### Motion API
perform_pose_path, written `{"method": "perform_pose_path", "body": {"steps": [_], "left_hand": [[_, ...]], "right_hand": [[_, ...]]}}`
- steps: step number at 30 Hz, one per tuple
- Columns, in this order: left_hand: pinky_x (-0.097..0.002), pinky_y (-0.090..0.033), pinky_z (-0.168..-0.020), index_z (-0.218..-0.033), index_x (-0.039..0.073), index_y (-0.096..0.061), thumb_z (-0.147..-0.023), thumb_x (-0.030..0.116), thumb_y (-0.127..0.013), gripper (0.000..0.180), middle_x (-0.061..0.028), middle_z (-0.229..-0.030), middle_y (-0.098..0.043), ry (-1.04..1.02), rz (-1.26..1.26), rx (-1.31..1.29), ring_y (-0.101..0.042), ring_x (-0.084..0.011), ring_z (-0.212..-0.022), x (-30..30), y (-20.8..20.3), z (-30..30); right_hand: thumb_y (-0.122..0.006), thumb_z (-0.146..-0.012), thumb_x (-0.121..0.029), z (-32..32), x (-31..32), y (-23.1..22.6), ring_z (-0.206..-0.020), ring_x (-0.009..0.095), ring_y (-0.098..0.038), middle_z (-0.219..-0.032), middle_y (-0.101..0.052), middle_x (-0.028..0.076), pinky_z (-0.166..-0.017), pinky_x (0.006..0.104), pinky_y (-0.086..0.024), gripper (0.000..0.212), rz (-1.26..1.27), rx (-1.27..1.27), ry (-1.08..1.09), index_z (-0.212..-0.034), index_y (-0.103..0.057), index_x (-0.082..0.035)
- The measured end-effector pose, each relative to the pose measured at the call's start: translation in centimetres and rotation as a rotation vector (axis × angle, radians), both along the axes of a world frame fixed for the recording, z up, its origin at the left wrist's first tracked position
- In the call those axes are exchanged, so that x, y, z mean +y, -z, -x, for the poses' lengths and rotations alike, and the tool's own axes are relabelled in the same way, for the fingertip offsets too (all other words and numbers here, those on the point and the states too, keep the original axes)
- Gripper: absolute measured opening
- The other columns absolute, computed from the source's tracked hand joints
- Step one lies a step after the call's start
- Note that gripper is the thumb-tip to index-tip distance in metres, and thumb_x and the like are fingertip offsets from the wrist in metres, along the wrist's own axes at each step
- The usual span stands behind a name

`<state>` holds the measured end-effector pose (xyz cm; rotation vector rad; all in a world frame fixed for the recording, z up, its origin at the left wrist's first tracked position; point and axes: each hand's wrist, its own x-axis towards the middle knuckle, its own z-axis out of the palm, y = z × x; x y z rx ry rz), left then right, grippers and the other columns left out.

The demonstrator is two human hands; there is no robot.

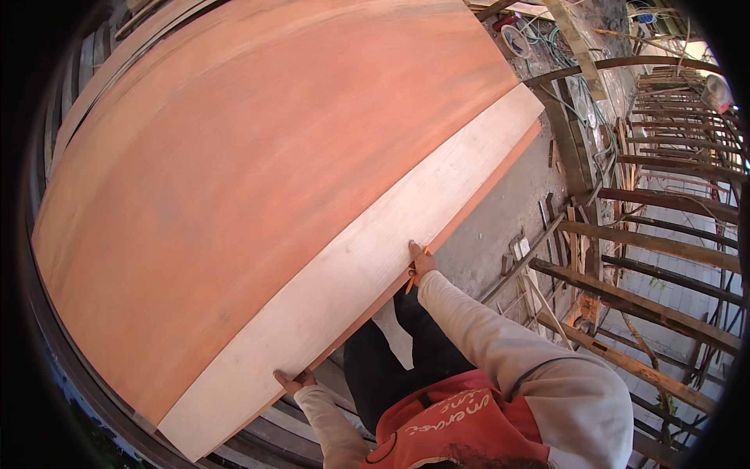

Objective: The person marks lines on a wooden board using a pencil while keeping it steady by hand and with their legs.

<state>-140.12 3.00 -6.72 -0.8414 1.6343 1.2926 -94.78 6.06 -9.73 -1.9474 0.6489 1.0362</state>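
Observation:
A long pale plywood strip (344, 258) lies on top of a large reddish-brown plywood sheet (234, 156), along the edge nearest me. My left hand (297, 383) grips the strip's near edge towards its left end, thumb on top and the other fingers mostly hidden below. Farther right along the same edge, my right hand (423, 263) has its thumb on the strip. An orange pencil (410, 284) is tucked in that hand's fingers, slanting across the edge. A narrow band of reddish sheet shows below the strip's near edge.
More sheets (117, 86) lie under the big one at the far left. To the right are wooden beams (648, 242) in rows and a concrete floor (500, 199) with scrap wood. Hoses (558, 51) and a white round container (516, 41) stand at the far right.

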Motion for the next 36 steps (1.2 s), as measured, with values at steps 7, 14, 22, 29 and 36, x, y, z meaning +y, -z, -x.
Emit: {"method": "perform_pose_path", "body": {"steps": [7, 14, 22, 29, 36], "left_hand": [[-0.0419, -0.055, -0.094, -0.133, 0.004, -0.056, -0.092, 0.038, -0.074, 0.056, -0.011, -0.128, -0.065, 0.359, -0.284, 0.014, -0.062, -0.0268, -0.116, 0.8, -3.8, 1.7], [-0.0463, -0.048, -0.108, -0.141, 0.004, -0.051, -0.091, 0.04, -0.075, 0.066, -0.0118, -0.137, -0.061, 0.377, -0.767, 0.024, -0.058, -0.0293, -0.125, 7.3, -10.3, -1.8], [-0.0456, -0.049, -0.108, -0.14, 0.003, -0.052, -0.089, 0.041, -0.077, 0.068, -0.0115, -0.14, -0.06, 0.399, -0.888, 0.055, -0.059, -0.0282, -0.125, 19.3, -8.4, 6.9], [-0.044, -0.05, -0.106, -0.136, 0.004, -0.057, -0.091, 0.036, -0.075, 0.058, -0.0114, -0.138, -0.063, 0.438, -0.998, -0.067, -0.061, -0.027, -0.123, 21.1, -5.9, 6.6], [-0.0433, -0.053, -0.102, -0.133, 0.004, -0.059, -0.091, 0.033, -0.075, 0.054, -0.0112, -0.13, -0.068, 0.408, -0.949, -0.084, -0.066, -0.0274, -0.116, 20.3, -4.7, 6.0]], "right_hand": [[-0.075, -0.088, -0.029, -1.5, 2.4, -3.5, -0.068, 0.015, -0.06, -0.094, -0.068, 0.003, -0.048, 0.031, -0.037, 0.035, -0.337, 0.012, 0.084, -0.114, -0.061, -0.01], [-0.073, -0.091, -0.026, -4.3, 3.2, -5.1, -0.091, 0.016, -0.065, -0.108, -0.069, 0.002, -0.057, 0.0305, -0.043, 0.036, -0.594, 0.133, 0.011, -0.122, -0.061, -0.01], [-0.074, -0.093, -0.025, 2.0, 18.5, -7.5, -0.095, 0.015, -0.063, -0.111, -0.067, 0.001, -0.058, 0.03, -0.042, 0.034, -0.762, 0.2, 0.105, -0.121, -0.06, -0.011], [-0.07, -0.097, -0.028, 0.3, 22.6, -4.0, -0.087, 0.015, -0.059, -0.103, -0.066, 0.001, -0.056, 0.0308, -0.039, 0.026, -0.767, 0.216, 0.09, -0.115, -0.061, -0.012], [-0.067, -0.099, -0.028, 1.7, 22.6, -2.3, -0.075, 0.015, -0.051, -0.089, -0.057, 0.0, -0.053, 0.0301, -0.036, 0.023, -0.536, 0.118, 0.11, -0.112, -0.055, -0.013]]}}
